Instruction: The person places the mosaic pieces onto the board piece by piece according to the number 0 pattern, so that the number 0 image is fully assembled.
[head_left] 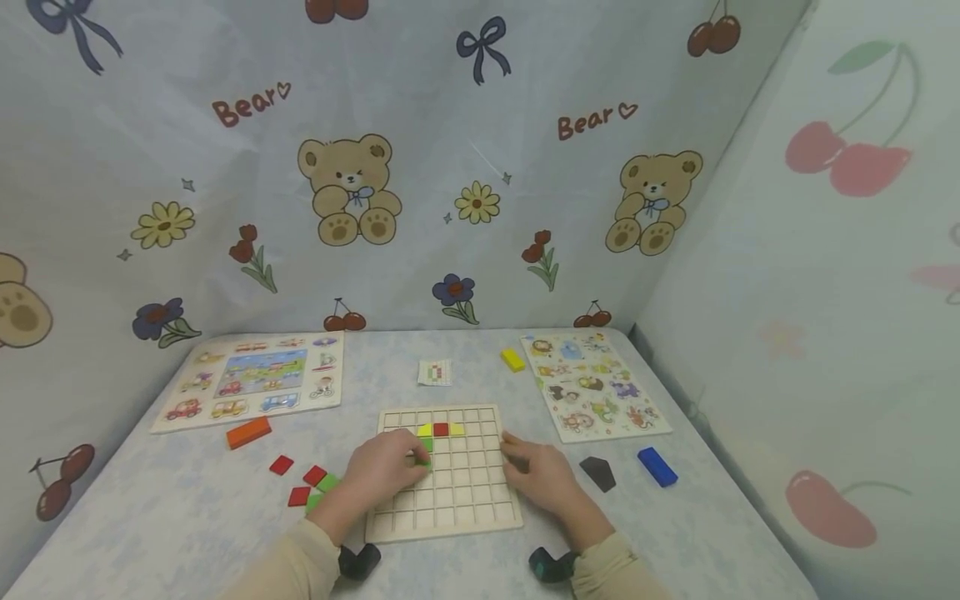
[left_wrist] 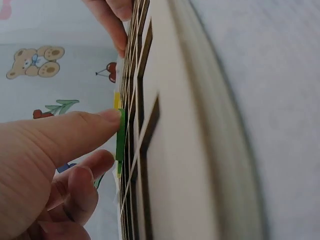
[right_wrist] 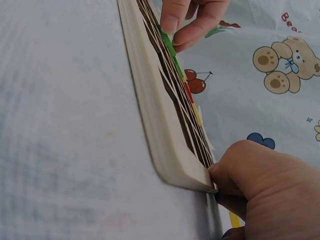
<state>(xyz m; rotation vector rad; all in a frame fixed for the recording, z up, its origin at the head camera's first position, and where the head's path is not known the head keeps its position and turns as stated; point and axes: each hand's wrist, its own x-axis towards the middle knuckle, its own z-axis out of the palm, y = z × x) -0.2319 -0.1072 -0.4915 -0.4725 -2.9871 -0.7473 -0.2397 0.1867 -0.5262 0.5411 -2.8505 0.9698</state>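
Note:
A light wooden grid board (head_left: 467,498) lies in front of me. Upon its upper part a red square tile (head_left: 441,429) sits between two yellow tiles (head_left: 425,431), and one green tile (head_left: 427,445) is below the left yellow one. My left hand (head_left: 382,468) pinches another green square tile (left_wrist: 121,137) by thumb and finger, right at the grid surface under the first green one. On the board's right edge, my right hand (head_left: 543,477) grips with the thumb on the rim; its other fingers are partly hidden behind the edge.
Loose red tiles (head_left: 281,464) and green tiles (head_left: 328,482) lie left of the board. An orange block (head_left: 249,432), yellow block (head_left: 513,360), blue block (head_left: 657,467) and dark pentagon (head_left: 597,473) lie around. Picture boards (head_left: 180,392) flank both sides; a small pattern card (head_left: 435,372) lies behind.

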